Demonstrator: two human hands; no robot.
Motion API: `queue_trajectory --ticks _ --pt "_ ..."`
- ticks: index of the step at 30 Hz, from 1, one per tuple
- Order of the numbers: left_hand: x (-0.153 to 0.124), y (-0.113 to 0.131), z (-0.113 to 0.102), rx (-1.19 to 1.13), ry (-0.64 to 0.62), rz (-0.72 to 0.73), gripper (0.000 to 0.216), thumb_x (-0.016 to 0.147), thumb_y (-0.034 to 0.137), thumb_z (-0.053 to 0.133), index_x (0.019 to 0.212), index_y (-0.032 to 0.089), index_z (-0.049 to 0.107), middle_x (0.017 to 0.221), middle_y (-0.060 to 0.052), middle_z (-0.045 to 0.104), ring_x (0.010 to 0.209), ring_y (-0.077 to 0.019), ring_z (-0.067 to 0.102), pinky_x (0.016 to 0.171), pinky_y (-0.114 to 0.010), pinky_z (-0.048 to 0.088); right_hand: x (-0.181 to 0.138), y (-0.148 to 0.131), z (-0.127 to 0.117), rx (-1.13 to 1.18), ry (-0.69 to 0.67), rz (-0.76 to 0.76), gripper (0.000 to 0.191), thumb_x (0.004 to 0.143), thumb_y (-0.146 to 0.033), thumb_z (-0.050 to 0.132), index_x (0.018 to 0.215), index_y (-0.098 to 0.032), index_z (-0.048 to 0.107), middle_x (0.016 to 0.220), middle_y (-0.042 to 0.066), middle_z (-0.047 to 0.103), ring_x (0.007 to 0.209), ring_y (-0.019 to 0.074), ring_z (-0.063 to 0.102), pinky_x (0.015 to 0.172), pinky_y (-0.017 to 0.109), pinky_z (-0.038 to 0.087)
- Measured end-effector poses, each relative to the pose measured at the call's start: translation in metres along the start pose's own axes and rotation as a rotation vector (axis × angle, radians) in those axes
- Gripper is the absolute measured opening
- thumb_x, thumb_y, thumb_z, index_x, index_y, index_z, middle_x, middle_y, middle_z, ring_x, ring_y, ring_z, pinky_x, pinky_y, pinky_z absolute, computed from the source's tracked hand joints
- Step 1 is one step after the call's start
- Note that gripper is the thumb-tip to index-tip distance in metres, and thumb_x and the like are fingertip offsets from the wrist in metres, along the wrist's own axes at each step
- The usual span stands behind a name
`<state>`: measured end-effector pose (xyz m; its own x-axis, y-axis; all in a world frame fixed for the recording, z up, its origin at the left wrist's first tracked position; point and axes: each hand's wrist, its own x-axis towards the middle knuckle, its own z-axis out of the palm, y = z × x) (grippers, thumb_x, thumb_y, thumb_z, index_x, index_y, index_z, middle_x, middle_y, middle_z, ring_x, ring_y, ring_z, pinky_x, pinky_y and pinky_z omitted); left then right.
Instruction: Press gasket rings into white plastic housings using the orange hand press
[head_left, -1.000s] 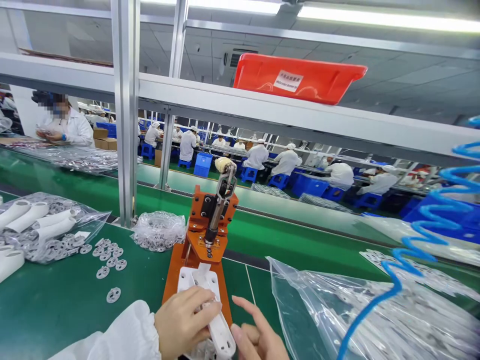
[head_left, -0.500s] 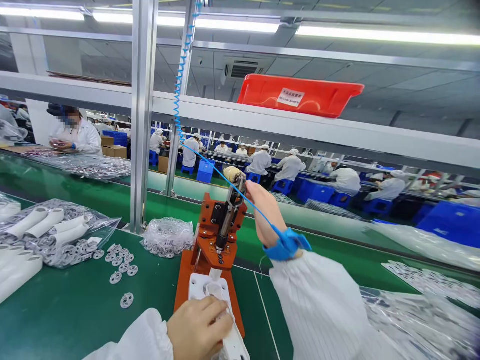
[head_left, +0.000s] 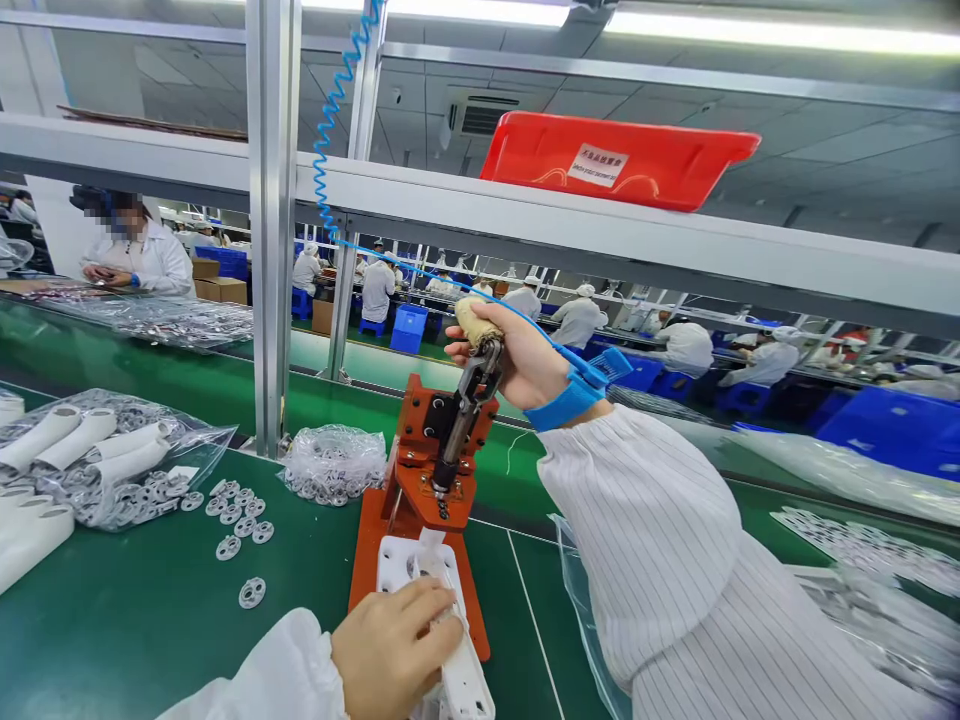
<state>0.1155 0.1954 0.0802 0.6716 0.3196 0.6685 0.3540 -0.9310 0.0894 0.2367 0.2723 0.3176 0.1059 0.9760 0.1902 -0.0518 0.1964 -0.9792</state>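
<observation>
"What lights the room?"
"Long bright tubes point(head_left: 780, 38) below a grey panelled ceiling point(head_left: 847, 165), with a slatted vent point(head_left: 484, 118) among the panels."
"And closer in?"
"A metal post point(head_left: 271, 230) rises at the green desk's point(head_left: 150, 650) far edge, left of its middle; a pale shelf point(head_left: 615, 228) crosses above that edge."
"Farther back?"
"Low blue stools point(head_left: 301, 303), and a white column point(head_left: 52, 215) beyond the desk's far left corner."

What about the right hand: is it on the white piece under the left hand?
No, the right hand grips the tan handle of the orange press, above the white piece.
</observation>
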Motion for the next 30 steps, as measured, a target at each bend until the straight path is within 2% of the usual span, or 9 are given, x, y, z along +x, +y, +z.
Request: queue_trajectory --ticks 4,8,11,16,22,27,30 --pt "0.002 0.007 0.004 0.088 0.093 -0.005 0.027 0.077 0.007 0.03 0.092 0.015 0.05 0.098 -0.007 0.064 0.09 -0.0222 0.06 0.052 -0.028 0.055 -0.01 -0.006 0.001 -0.056 0.022 -0.209 0.007 0.081 -0.014 0.048 0.076 -0.018 0.045 0.065 -0.001 0.056 0.048 0.0093 0.055 0.041 0.017 0.045" --pt "0.006 0.014 0.001 0.147 0.186 -0.027 0.029 0.085 0.01 0.024 0.087 0.016 0.052 0.089 -0.006 0.067 0.082 -0.0211 0.063 0.044 -0.025 0.053 -0.023 -0.014 0.003 -0.148 0.01 -0.375 0.017 0.077 -0.005 0.05 0.079 -0.02 0.041 0.064 -0.006 0.051 0.046 0.0076 0.054 0.042 0.017 0.046" --pt "0.008 0.015 -0.001 0.174 0.195 -0.024 0.032 0.089 0.014 0.021 0.085 0.017 0.053 0.087 -0.005 0.067 0.077 -0.0207 0.064 0.041 -0.025 0.052 -0.028 -0.013 0.001 -0.171 -0.032 -0.45 0.019 0.078 -0.004 0.048 0.083 -0.02 0.039 0.066 -0.006 0.047 0.046 0.0068 0.051 0.043 0.018 0.047" --pt "0.007 0.004 -0.003 0.106 0.14 0.031 0.033 0.088 0.013 0.02 0.088 0.014 0.053 0.091 -0.01 0.066 0.084 -0.0224 0.062 0.055 -0.028 0.056 -0.03 -0.01 -0.002 -0.207 -0.066 -0.475 0.017 0.08 -0.007 0.05 0.086 -0.019 0.039 0.072 -0.004 0.046 0.049 0.0071 0.051 0.044 0.019 0.045" --pt "0.002 -0.004 -0.001 0.083 0.099 0.038 0.026 0.085 0.012 0.027 0.091 0.012 0.052 0.093 -0.013 0.064 0.088 -0.0232 0.061 0.06 -0.029 0.056 -0.03 -0.009 -0.003 -0.263 -0.038 -0.518 0.015 0.081 -0.009 0.05 0.085 -0.019 0.038 0.073 -0.004 0.046 0.049 0.008 0.051 0.043 0.02 0.042" --pt "-0.004 -0.012 0.002 -0.027 0.078 0.065 0.026 0.082 0.008 0.03 0.098 0.01 0.05 0.103 -0.014 0.06 0.106 -0.0245 0.051 0.078 -0.033 0.052 -0.029 -0.006 -0.002 -0.229 -0.038 -0.543 0.015 0.08 -0.009 0.048 0.084 -0.02 0.038 0.067 -0.007 0.043 0.045 0.0067 0.05 0.041 0.018 0.041" --pt "-0.011 -0.021 0.003 -0.112 0.047 0.056 0.026 0.082 0.009 0.033 0.102 0.011 0.048 0.109 -0.014 0.057 0.114 -0.0236 0.044 0.084 -0.033 0.048 -0.029 -0.006 -0.002 -0.226 -0.043 -0.548 0.014 0.08 -0.01 0.047 0.083 -0.02 0.038 0.066 -0.008 0.041 0.046 0.0065 0.051 0.042 0.017 0.042"
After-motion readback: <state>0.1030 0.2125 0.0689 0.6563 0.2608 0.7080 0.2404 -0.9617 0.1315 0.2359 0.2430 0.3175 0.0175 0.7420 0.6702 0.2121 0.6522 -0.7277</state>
